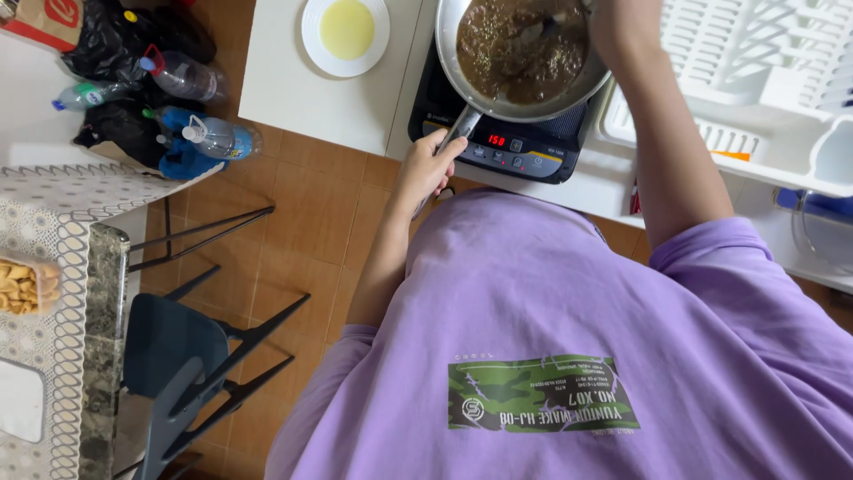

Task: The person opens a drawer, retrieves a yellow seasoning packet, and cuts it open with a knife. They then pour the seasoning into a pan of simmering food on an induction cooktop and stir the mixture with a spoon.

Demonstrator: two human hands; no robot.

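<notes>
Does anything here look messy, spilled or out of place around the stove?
Nothing looks spilled by the cooker; the pan sits on it, left hand on its handle. The only clutter is the plastic bottles and dark bags heaped on the floor beside the counter.

A home kitchen. An induction cooker (pixel 511 133) sits on a white counter (pixel 302 89), with a pan (pixel 520 58) of brown food on it. Right of the cooker is a white dish rack (pixel 755 71); left of it a plate (pixel 345 34), with plastic bottles (pixel 191 107) farther left on the tiled floor (pixel 311 213).
</notes>
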